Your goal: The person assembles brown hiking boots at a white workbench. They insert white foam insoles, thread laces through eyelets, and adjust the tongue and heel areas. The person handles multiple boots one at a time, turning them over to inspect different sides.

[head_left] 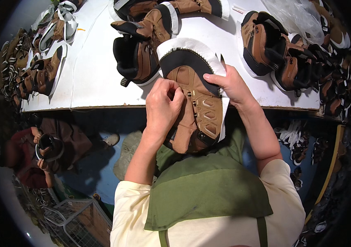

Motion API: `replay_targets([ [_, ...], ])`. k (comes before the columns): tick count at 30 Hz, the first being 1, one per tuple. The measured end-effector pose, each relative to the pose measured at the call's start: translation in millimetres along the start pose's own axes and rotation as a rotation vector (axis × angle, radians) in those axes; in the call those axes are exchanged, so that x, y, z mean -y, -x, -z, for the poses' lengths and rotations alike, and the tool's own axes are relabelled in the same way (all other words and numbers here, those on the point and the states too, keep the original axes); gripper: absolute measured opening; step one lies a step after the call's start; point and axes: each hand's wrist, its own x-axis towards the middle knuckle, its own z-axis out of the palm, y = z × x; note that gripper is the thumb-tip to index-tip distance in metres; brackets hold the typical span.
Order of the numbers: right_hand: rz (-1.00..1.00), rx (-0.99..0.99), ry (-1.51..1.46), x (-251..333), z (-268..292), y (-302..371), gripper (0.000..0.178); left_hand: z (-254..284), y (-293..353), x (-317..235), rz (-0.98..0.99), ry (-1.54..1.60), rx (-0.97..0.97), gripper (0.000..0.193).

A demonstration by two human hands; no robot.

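Note:
A brown and black shoe upper (pixel 207 108) with a white lining margin round its toe is held over my lap, at the table's front edge. My right hand (pixel 232 85) grips its right side near the toe, thumb on top and fingers underneath. A dark pointed tip (pixel 223 60) sticks up beside that hand; what it belongs to is hidden. My left hand (pixel 164 103) is closed in a pinch by the lace loops, on the left of the upper. What its fingertips hold is too small to make out.
On the white table (pixel 89 78) lie more brown uppers (pixel 150 45), a pair at the right (pixel 262 45) and a clear plastic bag (pixel 297 18). Piles of uppers flank both sides. At lower left another person (pixel 39 152) holds a shoe, near a wire cart (pixel 80 218).

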Motion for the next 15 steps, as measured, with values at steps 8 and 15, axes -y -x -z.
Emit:
replay_targets([
  [8,-0.063,-0.008,-0.043,-5.2,11.5,-5.7,0.039,3.2,-3.8,-0.2,0.008,0.007,0.04,0.008],
  [15,0.027,-0.033,0.029,3.2,-1.8,5.6,0.039,2.8,-4.0,-6.1,0.002,-0.096,0.017,0.009],
])
